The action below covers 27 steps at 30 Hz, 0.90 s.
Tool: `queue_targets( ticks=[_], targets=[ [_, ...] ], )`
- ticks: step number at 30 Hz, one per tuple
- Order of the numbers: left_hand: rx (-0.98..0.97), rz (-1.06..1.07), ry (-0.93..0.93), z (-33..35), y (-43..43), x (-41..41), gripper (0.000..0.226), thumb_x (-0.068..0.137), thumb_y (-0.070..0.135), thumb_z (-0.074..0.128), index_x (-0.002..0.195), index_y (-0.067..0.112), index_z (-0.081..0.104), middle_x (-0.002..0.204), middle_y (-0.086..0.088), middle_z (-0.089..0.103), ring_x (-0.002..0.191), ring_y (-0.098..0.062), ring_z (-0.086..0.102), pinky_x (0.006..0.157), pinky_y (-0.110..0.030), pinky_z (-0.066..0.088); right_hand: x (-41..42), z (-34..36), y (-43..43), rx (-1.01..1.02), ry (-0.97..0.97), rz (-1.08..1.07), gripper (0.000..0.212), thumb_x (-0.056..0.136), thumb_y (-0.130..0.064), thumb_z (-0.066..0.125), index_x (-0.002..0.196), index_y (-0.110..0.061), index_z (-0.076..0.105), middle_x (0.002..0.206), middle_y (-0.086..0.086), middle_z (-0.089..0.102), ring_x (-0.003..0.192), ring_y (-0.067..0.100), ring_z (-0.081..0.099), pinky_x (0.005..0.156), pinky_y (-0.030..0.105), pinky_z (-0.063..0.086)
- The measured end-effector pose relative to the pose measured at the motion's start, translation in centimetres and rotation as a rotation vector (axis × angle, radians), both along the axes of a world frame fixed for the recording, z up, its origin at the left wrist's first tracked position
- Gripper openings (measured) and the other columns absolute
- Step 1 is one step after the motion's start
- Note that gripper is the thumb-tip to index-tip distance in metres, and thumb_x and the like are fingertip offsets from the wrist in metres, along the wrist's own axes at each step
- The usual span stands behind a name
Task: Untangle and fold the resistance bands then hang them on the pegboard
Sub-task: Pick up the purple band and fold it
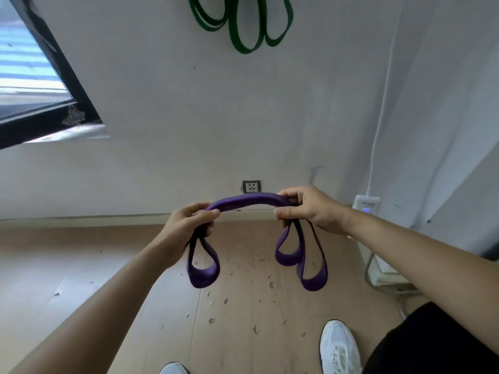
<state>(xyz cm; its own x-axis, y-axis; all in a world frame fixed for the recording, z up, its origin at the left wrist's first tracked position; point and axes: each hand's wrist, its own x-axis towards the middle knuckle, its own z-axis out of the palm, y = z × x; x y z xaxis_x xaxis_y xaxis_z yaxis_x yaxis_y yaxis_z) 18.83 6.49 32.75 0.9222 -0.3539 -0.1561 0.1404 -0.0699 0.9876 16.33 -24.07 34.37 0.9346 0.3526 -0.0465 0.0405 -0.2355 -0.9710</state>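
The band (pixel 244 202) in the hands is purple. The bands (pixel 243 25) up on the white wall (pixel 175 103) are green. The floor (pixel 81 252) is light brown. The shoes (pixel 339 346) are white.

The purple band (pixel 243 202) looks like thick rubber, smooth and matt, with a faint dull sheen along its top curve. The green bands (pixel 247 50) at twelve o'clock have the same flat, matt rubber look. The wall (pixel 162 103) behind them is painted white and matt, with small scuffs and marks. The floor (pixel 81 265) is pale wood-look plank, smooth with a low sheen, and strewn with small dry flakes (pixel 270 285). At ten o'clock the window glass (pixel 27 76) is glossy, and its dark frame (pixel 63 63) is chipped at the lower corner. At three o'clock a white box (pixel 367 205) looks like smooth plastic. At five o'clock the white shoe (pixel 340 346) has a cloth-like upper, beside a black garment (pixel 432 346) of matt cloth.
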Motion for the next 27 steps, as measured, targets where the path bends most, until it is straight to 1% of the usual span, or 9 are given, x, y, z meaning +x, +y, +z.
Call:
queue_targets(
  ticks=[4, 8, 11, 13, 17, 21, 23, 25, 27],
  targets=[
    [0.141, -0.156, -0.006, -0.5, -1.7, -1.2, 0.046, 0.076, 0.031, 0.079, 0.116, 0.009, 0.069, 0.087, -0.011, 0.070, 0.083, -0.026, 0.068, 0.084, -0.031, 0.055, -0.3, 0.8, -1.5, 0.127, 0.004, -0.046, 0.027, 0.092, -0.013, 0.069, 0.116, 0.000, 0.068, 0.079, 0.008, 0.063, 0.076, 0.022, 0.062, 0.076, 0.031, 0.056],
    [0.052, -0.119, -0.052, 0.3, -5.1, -1.7, 0.046, 0.081, 0.029, 0.079, 0.117, 0.005, 0.064, 0.092, -0.011, 0.070, 0.089, -0.028, 0.071, 0.086, -0.035, 0.058, -0.3, 2.0, -1.6, 0.147, -0.074, -0.077, 0.028, 0.094, -0.013, 0.068, 0.120, -0.003, 0.068, 0.080, 0.009, 0.060, 0.077, 0.021, 0.060, 0.079, 0.034, 0.056],
    [-0.035, -0.034, -0.107, 1.6, -8.2, -1.4, 0.042, 0.082, 0.031, 0.078, 0.116, 0.008, 0.066, 0.091, -0.008, 0.069, 0.088, -0.027, 0.068, 0.090, -0.039, 0.057, 0.1, 3.6, -1.7, 0.130, -0.144, -0.098, 0.025, 0.094, -0.016, 0.069, 0.118, -0.008, 0.070, 0.082, 0.008, 0.061, 0.076, 0.022, 0.060, 0.078, 0.033, 0.057],
    [-0.067, -0.004, -0.135, 2.9, -9.9, -0.5, 0.040, 0.083, 0.032, 0.076, 0.115, 0.010, 0.068, 0.091, -0.007, 0.069, 0.087, -0.027, 0.067, 0.088, -0.038, 0.057, 0.8, 5.0, -2.4, 0.165, -0.186, -0.172, 0.022, 0.094, -0.016, 0.069, 0.114, -0.006, 0.070, 0.080, 0.010, 0.058, 0.073, 0.023, 0.058, 0.076, 0.034, 0.055],
    [-0.077, 0.005, -0.217, 7.4, -12.4, 2.2, 0.035, 0.084, 0.026, 0.079, 0.115, 0.012, 0.070, 0.087, -0.006, 0.068, 0.080, -0.021, 0.064, 0.082, -0.035, 0.055, 2.9, 8.3, -4.1, 0.324, -0.249, -0.311, 0.022, 0.094, -0.015, 0.068, 0.108, 0.002, 0.069, 0.075, 0.010, 0.049, 0.068, 0.021, 0.050, 0.072, 0.037, 0.047],
    [0.021, -0.047, -0.332, 12.4, -14.9, 4.6, 0.027, 0.085, 0.022, 0.080, 0.111, 0.017, 0.070, 0.086, -0.002, 0.069, 0.079, -0.017, 0.067, 0.084, -0.034, 0.060, 4.8, 13.4, -5.5, 0.410, -0.341, -0.361, 0.008, 0.095, -0.017, 0.067, 0.093, -0.013, 0.074, 0.072, 0.006, 0.049, 0.067, 0.018, 0.050, 0.068, 0.032, 0.047],
    [0.053, -0.056, -0.386, 14.8, -15.9, 5.4, 0.024, 0.087, 0.025, 0.077, 0.109, 0.019, 0.069, 0.087, -0.003, 0.070, 0.079, -0.016, 0.067, 0.084, -0.033, 0.060, 5.7, 16.2, -6.0, 0.412, -0.394, -0.370, 0.012, 0.096, -0.017, 0.066, 0.087, -0.018, 0.074, 0.071, 0.006, 0.050, 0.066, 0.017, 0.050, 0.066, 0.031, 0.047],
    [0.021, -0.040, -0.426, 17.4, -16.7, 6.3, 0.024, 0.089, 0.026, 0.075, 0.111, 0.018, 0.068, 0.089, -0.006, 0.070, 0.080, -0.018, 0.067, 0.081, -0.032, 0.059, 6.7, 18.8, -6.6, 0.419, -0.430, -0.380, 0.015, 0.096, -0.017, 0.066, 0.084, -0.020, 0.074, 0.070, 0.005, 0.051, 0.064, 0.017, 0.050, 0.064, 0.030, 0.045],
    [-0.051, 0.011, -0.447, 20.2, -17.2, 7.5, 0.026, 0.091, 0.026, 0.073, 0.114, 0.016, 0.068, 0.091, -0.005, 0.071, 0.080, -0.020, 0.067, 0.080, -0.031, 0.057, 7.8, 21.4, -7.5, 0.438, -0.454, -0.398, 0.011, 0.096, -0.018, 0.067, 0.088, -0.017, 0.075, 0.071, 0.003, 0.054, 0.062, 0.015, 0.051, 0.061, 0.028, 0.045]
  ],
)
